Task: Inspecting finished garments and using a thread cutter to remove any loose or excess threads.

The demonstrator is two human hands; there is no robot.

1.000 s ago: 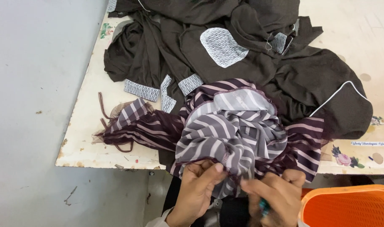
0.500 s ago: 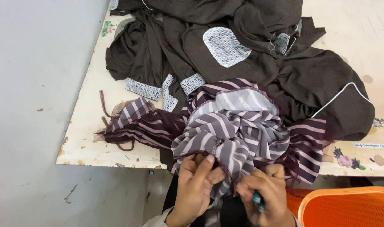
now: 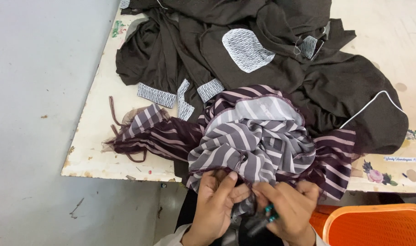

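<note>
Maroon-and-grey striped fabric garment, pinched at its near hem by left hand, wants tautness while right hand grips seemingly a small teal-handled tool.

The scene is evenly and brightly lit by soft, diffuse light; no single source can be made out. Only faint shadows are cast, mostly within the folds of the dark garments toward twelve o'clock, where detail is lost in the blackness. The pale table is slightly washed out at one o'clock. Sharp focus is held across the striped fabric. Slight softness is seen on the hands at six o'clock. Mild wide-angle bending is noticed at the edges.
</note>
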